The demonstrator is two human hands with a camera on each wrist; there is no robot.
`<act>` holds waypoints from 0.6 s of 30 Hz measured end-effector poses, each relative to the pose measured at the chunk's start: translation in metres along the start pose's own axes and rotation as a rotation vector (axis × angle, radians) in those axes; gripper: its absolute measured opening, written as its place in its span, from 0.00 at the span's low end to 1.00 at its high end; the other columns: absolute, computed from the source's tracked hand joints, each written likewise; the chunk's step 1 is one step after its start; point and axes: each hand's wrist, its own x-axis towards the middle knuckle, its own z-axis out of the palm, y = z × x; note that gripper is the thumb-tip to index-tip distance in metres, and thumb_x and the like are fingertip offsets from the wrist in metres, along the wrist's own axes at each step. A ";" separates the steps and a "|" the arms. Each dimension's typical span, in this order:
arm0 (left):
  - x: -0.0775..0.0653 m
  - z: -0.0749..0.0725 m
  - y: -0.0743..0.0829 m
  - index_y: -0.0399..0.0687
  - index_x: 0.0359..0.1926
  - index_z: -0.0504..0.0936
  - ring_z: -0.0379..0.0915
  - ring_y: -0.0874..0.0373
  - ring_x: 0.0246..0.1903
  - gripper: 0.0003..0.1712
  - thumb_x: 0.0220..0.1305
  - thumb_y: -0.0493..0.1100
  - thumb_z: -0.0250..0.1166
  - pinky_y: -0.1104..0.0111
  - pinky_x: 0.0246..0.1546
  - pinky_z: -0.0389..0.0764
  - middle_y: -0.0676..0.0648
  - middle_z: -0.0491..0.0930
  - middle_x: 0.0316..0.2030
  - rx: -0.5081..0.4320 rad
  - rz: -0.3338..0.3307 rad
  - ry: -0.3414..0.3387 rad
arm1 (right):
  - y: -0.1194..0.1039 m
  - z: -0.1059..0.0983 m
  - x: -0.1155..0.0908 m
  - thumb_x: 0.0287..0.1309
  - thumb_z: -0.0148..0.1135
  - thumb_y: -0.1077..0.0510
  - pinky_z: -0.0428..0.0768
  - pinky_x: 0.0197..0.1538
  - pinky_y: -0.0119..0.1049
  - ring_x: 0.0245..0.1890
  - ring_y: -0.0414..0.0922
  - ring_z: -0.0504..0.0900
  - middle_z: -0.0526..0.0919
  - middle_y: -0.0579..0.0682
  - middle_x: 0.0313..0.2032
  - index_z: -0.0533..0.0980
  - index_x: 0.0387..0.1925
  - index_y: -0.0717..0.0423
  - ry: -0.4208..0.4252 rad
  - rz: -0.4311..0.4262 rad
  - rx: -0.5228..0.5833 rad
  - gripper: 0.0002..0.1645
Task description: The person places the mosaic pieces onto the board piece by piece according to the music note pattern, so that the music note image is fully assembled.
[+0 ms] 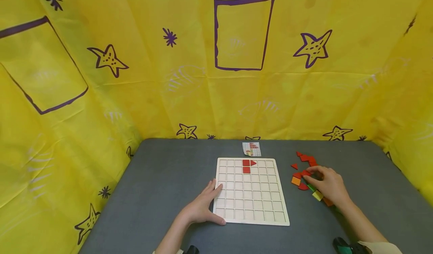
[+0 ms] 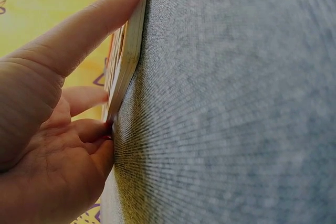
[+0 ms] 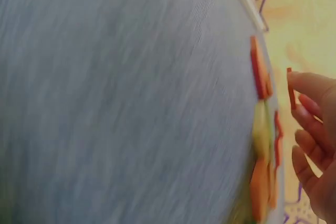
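Note:
A white square-grid board lies flat on the table. My left hand rests at its lower left corner, thumb along the near edge and fingertips over the left edge; the left wrist view shows the thumb pressing the board's side. Two red squares and a red triangle sit in the upper cells. To the right, my right hand is above a loose group of flat pieces. Between thumb and index finger it pinches a thin red piece, seen edge-on and raised off the table; its shape cannot be told.
A small pattern card lies behind the board. Around the right hand are red pieces, an orange square, a yellow piece and green ones, partly covered by the hand. A yellow cloth with purple drawings hangs behind the grey table.

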 end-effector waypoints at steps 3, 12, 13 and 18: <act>0.000 0.000 0.000 0.47 0.73 0.53 0.31 0.44 0.74 0.65 0.37 0.58 0.79 0.43 0.66 0.50 0.41 0.37 0.75 -0.004 -0.006 -0.003 | -0.011 0.003 0.003 0.52 0.70 0.48 0.70 0.36 0.41 0.35 0.46 0.75 0.85 0.51 0.35 0.82 0.41 0.52 0.020 0.038 0.055 0.17; 0.002 -0.001 0.001 0.47 0.73 0.53 0.32 0.45 0.74 0.65 0.37 0.58 0.79 0.43 0.66 0.50 0.41 0.38 0.75 0.010 -0.009 0.005 | -0.055 0.042 0.026 0.48 0.72 0.46 0.74 0.31 0.30 0.29 0.38 0.78 0.84 0.46 0.33 0.82 0.37 0.48 -0.058 0.008 0.199 0.16; 0.002 -0.001 0.001 0.47 0.73 0.53 0.32 0.45 0.74 0.65 0.37 0.58 0.79 0.43 0.66 0.50 0.41 0.38 0.75 0.011 -0.010 0.006 | -0.059 0.047 0.028 0.47 0.72 0.46 0.73 0.31 0.30 0.29 0.39 0.77 0.84 0.46 0.32 0.82 0.36 0.48 -0.070 0.000 0.205 0.15; 0.002 0.000 0.001 0.47 0.73 0.53 0.32 0.45 0.74 0.65 0.37 0.57 0.79 0.43 0.66 0.50 0.41 0.38 0.75 0.007 -0.007 0.005 | -0.076 0.070 0.040 0.45 0.74 0.48 0.69 0.34 0.34 0.32 0.44 0.72 0.83 0.45 0.30 0.83 0.33 0.47 -0.115 -0.053 0.213 0.13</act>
